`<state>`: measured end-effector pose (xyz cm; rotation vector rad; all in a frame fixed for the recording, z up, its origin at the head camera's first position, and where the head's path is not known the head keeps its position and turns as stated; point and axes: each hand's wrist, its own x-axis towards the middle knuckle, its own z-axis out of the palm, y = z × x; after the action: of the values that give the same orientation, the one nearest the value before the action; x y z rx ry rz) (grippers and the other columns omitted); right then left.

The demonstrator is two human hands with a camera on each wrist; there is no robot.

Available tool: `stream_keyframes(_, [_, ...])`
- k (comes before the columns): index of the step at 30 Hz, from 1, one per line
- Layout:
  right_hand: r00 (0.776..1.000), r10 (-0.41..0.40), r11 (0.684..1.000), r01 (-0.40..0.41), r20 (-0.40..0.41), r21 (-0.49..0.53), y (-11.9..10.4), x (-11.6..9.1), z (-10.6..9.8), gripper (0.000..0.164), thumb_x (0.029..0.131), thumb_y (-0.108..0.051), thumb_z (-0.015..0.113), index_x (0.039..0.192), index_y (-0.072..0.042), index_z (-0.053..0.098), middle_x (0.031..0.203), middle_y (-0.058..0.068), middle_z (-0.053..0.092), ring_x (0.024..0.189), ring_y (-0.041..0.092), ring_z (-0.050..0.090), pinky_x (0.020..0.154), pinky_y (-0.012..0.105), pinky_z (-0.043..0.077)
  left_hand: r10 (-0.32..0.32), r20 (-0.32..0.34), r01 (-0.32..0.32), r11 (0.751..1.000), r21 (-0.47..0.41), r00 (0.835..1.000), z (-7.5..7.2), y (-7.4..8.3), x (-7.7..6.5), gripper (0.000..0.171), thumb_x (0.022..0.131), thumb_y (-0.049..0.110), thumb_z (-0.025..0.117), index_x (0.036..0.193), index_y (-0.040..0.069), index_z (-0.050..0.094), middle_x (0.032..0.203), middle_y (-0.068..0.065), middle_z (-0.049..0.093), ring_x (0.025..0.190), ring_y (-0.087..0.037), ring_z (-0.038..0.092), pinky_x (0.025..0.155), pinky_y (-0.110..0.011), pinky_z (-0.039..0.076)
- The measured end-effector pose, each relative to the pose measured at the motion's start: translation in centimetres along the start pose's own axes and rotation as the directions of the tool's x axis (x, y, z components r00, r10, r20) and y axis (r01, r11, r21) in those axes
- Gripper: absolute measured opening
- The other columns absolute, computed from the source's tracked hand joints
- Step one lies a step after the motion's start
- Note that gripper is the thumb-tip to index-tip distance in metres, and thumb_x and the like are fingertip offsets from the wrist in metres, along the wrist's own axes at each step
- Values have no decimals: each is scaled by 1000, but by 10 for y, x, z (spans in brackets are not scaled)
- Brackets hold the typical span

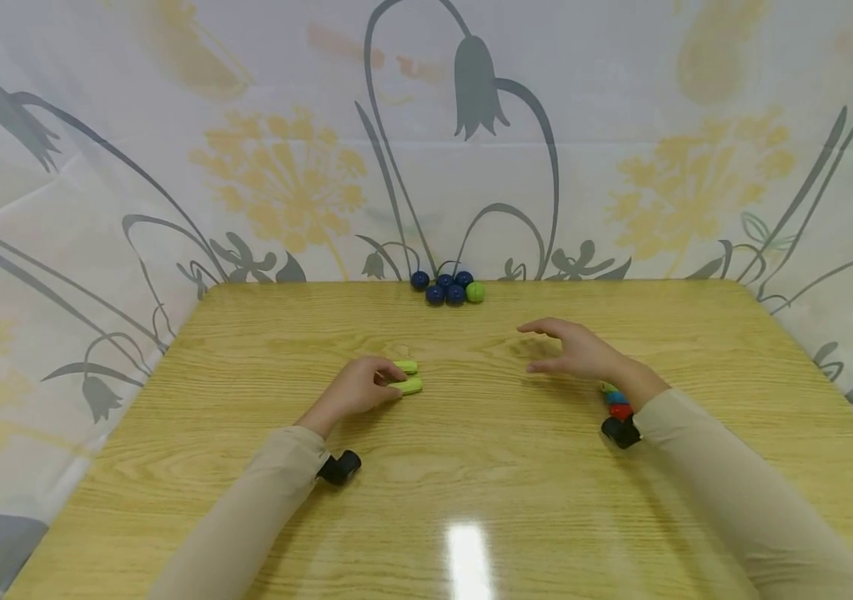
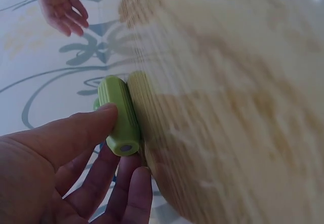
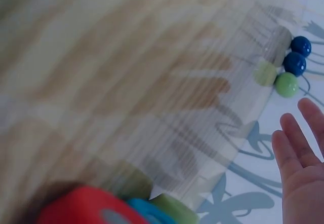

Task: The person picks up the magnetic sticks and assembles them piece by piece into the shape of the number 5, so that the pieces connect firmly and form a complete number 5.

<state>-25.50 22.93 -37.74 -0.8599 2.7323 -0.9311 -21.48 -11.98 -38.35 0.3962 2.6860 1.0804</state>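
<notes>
Green bars [image 1: 408,386], two of them, are on or just above the table [image 1: 516,467]. Your right hand [image 1: 579,350] hangs spread, holding nothing; your left hand [image 1: 358,387] pinches the nearer bar, thumb on its ridges. They look light and stiff, probably not slippery; grip mid-length. Beside your right forearm [image 1: 639,386]: one red piece [image 1: 621,412], one blue piece [image 1: 616,398], one green piece [image 1: 608,387]. Farther off: five blue balls [image 1: 435,295], one green ball [image 1: 474,292].

Indoors, room type hard to tell: wood-grain tabletop [image 1: 516,458], flower-print sheet [image 1: 426,175] beyond far edge and side edges, bright glare [image 1: 469,558] nearer front.
</notes>
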Motion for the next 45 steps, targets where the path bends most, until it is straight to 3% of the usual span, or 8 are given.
stream_keyframes(13, [1000,12,1000,-11,-7,10,5,10,-1,58,83,-17,73,133,-1,48,135,20,45,124,41,38,100,54,32,77,61,-78,997,2,995,12,12,0,19,85,11,70,104,11,70,106,-4,63,92,-20,59,78,-33,50])
stream_keyframes(20, [1000,1,1000,-1,4,13,6,20,7,56,82,-11,72,132,-1,49,134,19,46,122,40,41,99,53,35,135,118,-130,990,-51,984,22,16,-3,18,85,11,69,104,11,69,101,-2,63,91,-19,59,76,-30,49])
stream_keyframes(28, [1000,-27,1000,27,-4,4,6,43,0,53,84,-7,69,132,0,48,134,19,45,122,39,41,101,52,32,196,146,-186,980,-75,970,30,24,1,18,86,10,67,105,9,68,103,-3,63,92,-18,58,77,-29,49])
stream_keyframes(37, [999,-44,999,44,5,-3,1,66,-1,52,84,-7,68,131,2,49,133,20,47,121,40,42,100,53,33,229,170,-221,973,-68,958,34,31,7,19,86,10,68,105,8,68,101,-2,64,89,-16,59,75,-27,49])
stream_keyframes(45, [998,-64,997,64,3,-41,6,84,0,53,84,-4,68,131,7,46,130,25,47,118,42,44,98,52,35,210,196,-197,977,-84,958,37,36,7,19,86,9,68,105,8,68,101,-2,64,92,-17,59,79,-27,49])
